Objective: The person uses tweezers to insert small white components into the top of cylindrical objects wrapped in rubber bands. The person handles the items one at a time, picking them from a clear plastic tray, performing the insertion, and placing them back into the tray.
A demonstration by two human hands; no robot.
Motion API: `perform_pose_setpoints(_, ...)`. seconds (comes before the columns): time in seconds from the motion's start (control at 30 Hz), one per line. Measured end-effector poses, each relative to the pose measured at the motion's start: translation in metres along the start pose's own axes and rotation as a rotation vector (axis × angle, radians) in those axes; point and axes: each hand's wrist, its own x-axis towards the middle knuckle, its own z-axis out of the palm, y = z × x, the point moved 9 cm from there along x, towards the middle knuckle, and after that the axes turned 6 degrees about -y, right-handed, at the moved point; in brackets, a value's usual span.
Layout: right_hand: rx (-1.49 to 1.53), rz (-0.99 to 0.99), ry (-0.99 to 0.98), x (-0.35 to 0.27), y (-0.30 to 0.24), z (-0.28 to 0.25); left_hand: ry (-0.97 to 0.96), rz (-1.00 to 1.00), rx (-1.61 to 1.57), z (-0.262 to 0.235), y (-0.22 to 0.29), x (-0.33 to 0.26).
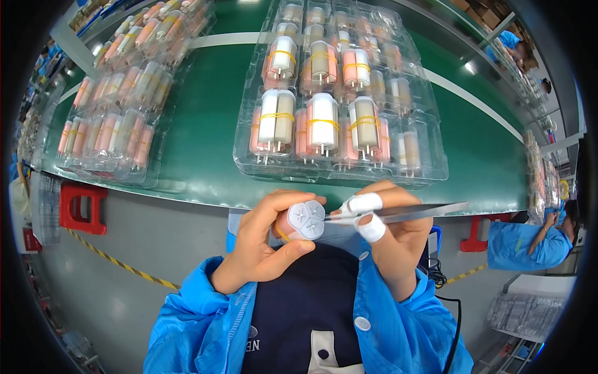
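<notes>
My left hand (258, 240) is wrapped round a bundle of three tubes (306, 220), pink on the side, with a yellow rubber band round it. The bundle's pale grey ends, each with a small star-shaped centre, face up and to the right. In my right hand (398, 234) is a pair of metal tweezers (430, 212), pinched between thumb and forefinger, both wrapped in white finger covers. The tweezers' tips point left at the bundle's end face; whether they touch it I cannot tell. Both hands are just off the table's near edge.
On the green table (205, 124), a clear plastic tray (274, 169) holds banded bundles of white, pink and grey tubes. More stacked trays (109, 165) stand at the left. A red stool (84, 209) is below the table. Someone in blue (526, 243) works at the far right.
</notes>
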Motion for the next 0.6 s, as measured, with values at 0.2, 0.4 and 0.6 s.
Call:
perform_pose_setpoints(0.2,-0.108,-0.057,-0.079,-0.001,-0.005,0.011,0.082,-0.081,-0.351,0.006,-0.008,-0.003)
perform_pose_setpoints(0.4,-0.083,-0.014,-0.019,-0.001,0.006,0.005,0.052,-0.319,-0.570,0.005,-0.017,-0.009)
perform_pose_setpoints(0.6,-0.121,-0.072,0.054,-0.002,0.001,-0.004,0.025,0.072,0.199,0.000,0.009,-0.002)
